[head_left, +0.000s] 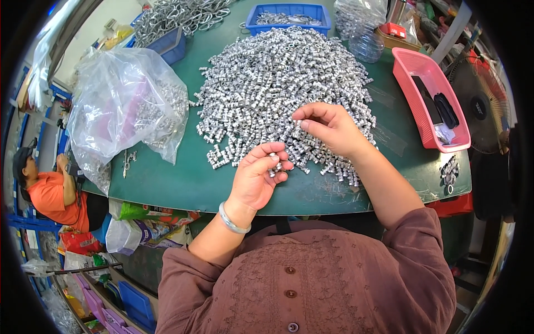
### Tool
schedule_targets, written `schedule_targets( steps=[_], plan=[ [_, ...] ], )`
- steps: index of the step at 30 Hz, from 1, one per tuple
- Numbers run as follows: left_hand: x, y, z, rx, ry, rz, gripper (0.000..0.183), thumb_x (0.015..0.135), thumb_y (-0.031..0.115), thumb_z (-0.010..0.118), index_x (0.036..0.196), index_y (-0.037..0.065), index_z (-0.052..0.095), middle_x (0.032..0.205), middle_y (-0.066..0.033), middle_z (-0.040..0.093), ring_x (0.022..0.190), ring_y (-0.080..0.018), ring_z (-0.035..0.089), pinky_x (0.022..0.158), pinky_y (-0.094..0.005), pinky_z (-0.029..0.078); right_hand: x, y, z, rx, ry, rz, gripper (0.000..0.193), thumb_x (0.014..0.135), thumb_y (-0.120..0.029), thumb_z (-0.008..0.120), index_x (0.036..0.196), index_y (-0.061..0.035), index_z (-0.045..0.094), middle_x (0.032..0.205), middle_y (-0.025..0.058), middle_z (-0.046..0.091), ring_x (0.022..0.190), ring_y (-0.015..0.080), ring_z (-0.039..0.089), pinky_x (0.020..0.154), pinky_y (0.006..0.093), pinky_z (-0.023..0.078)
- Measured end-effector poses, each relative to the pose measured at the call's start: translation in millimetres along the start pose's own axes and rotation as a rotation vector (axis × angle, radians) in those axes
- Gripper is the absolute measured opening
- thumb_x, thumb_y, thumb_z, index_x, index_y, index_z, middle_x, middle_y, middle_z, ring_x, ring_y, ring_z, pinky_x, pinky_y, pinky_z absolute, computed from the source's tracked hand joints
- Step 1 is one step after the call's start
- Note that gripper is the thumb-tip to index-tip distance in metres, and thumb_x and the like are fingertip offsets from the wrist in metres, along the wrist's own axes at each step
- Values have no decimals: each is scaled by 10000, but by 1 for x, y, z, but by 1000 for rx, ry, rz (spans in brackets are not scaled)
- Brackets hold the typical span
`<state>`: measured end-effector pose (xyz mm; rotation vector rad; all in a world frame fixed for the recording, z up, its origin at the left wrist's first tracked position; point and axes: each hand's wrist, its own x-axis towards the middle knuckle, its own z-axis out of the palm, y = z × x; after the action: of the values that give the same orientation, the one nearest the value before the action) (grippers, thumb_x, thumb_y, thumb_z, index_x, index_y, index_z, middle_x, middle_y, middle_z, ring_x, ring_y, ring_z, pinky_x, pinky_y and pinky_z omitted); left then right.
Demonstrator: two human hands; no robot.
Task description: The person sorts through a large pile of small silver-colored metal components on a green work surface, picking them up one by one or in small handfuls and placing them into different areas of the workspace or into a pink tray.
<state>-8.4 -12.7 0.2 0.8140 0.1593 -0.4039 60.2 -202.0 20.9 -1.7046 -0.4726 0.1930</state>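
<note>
A large heap of small silvery metal fittings spreads over the green table. Just at its near edge, my left hand is closed with a small metal fitting between thumb and fingers; whether it holds more than one is hard to see. My right hand reaches over the heap's near right side, thumb and forefinger pinched together. Another metal fitting shows at those fingertips, partly hidden against the heap behind it. The two hands are a short way apart.
A clear plastic bag of metal parts stands left on the green table. Behind the heap is a blue tray. On the right are a pink basket, a fan and loose rings. Another person sits far left.
</note>
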Motion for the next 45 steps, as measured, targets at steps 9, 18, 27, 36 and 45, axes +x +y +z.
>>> schedule_targets(
  steps=[9,18,27,36,45],
  plan=[
    [-1,3,19,95,21,4,164,846,174,532,939,42,559,807,-44,556,674,-140,525,536,-233,410,-6,-8,5,405,-109,84,160,798,-33,571,953,-1,590,874,17,594,802,69,543,718,211,438],
    [1,2,20,73,-20,-31,181,864,219,513,879,45,561,775,-37,556,626,-130,524,499,-221,399,-6,-8,7,414,-177,80,149,799,-53,592,935,9,594,839,33,610,777,85,560,711,226,452],
    [0,1,16,41,-58,-85,203,880,230,481,878,40,552,770,-32,543,622,-126,495,493,-220,376,-6,-5,8,370,-191,79,141,804,-80,595,900,23,599,819,40,616,761,87,559,692,229,453],
    [2,3,5,-32,-158,-71,187,851,206,484,918,43,544,836,-61,534,702,-153,501,531,-234,389,-1,3,-4,-530,-9,-354,93,725,-47,596,816,-51,611,777,38,575,770,195,538,697,307,421],
    [2,7,-1,-207,-232,1,234,794,189,475,940,22,549,931,-124,531,823,-234,525,599,-295,434,-6,-3,-4,-962,-233,-402,136,601,-93,654,723,-69,597,852,33,506,880,232,452,776,344,350]
  ],
)
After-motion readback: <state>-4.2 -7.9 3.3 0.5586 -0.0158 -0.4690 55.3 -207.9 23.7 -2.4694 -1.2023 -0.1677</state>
